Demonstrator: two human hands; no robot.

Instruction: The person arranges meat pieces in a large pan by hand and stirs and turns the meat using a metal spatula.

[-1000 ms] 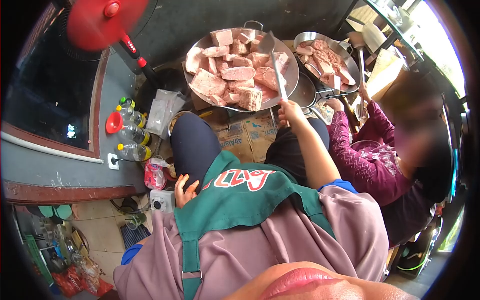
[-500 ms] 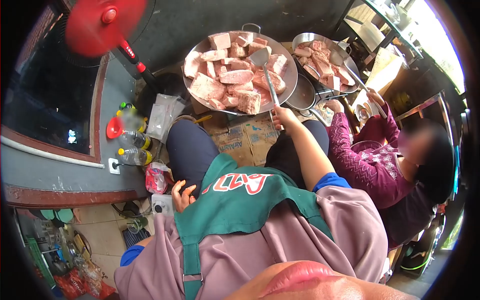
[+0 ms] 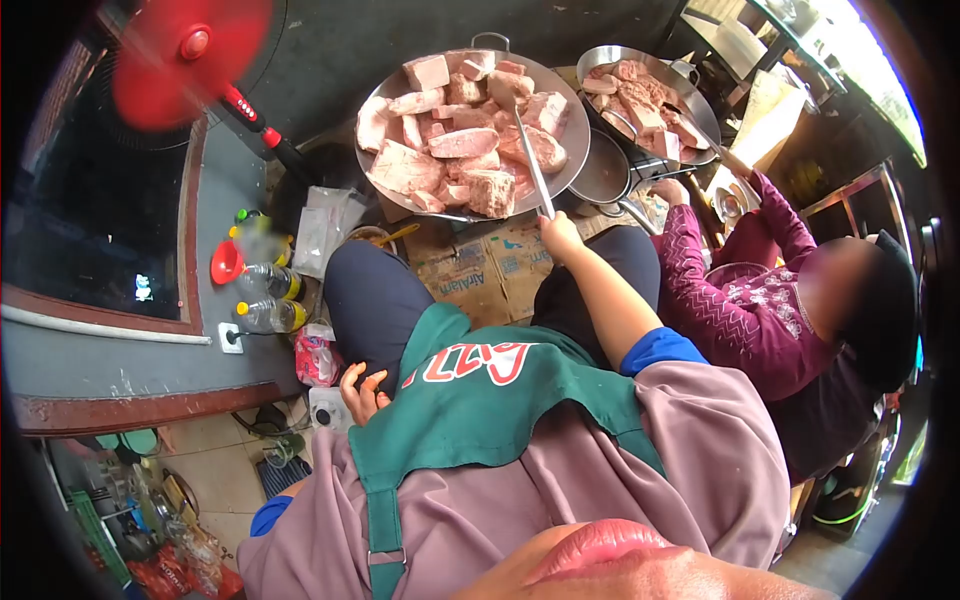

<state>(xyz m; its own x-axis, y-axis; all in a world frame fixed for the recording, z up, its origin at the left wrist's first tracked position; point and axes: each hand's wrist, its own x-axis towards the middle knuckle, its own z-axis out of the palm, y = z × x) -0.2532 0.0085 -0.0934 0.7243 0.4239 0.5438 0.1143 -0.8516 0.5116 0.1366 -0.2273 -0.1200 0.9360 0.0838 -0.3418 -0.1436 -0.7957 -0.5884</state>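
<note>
My right hand (image 3: 560, 237) is closed round the handle of a long metal spatula (image 3: 533, 165). The spatula reaches over a wide metal pan (image 3: 577, 150) heaped with large chunks of pale pink meat (image 3: 464, 143). Its blade is in among the chunks near the pan's far right side and is partly hard to make out. My left hand (image 3: 362, 394) rests beside my left thigh at the edge of the green apron (image 3: 470, 400). Its fingers are loosely bent and apart, with nothing in them.
To the right a co-worker (image 3: 740, 340) sits at a second pan of meat (image 3: 650, 110). Between the pans is a small saucepan (image 3: 603, 170). Bottles (image 3: 270, 316) stand along the left wall, below a red fan (image 3: 190, 60). Cardboard (image 3: 490, 265) covers the floor.
The spatula's blade has moved away from me and slightly left, down among the meat; my right hand stays on the handle. The co-worker's utensil has shifted. My left hand stays put.
</note>
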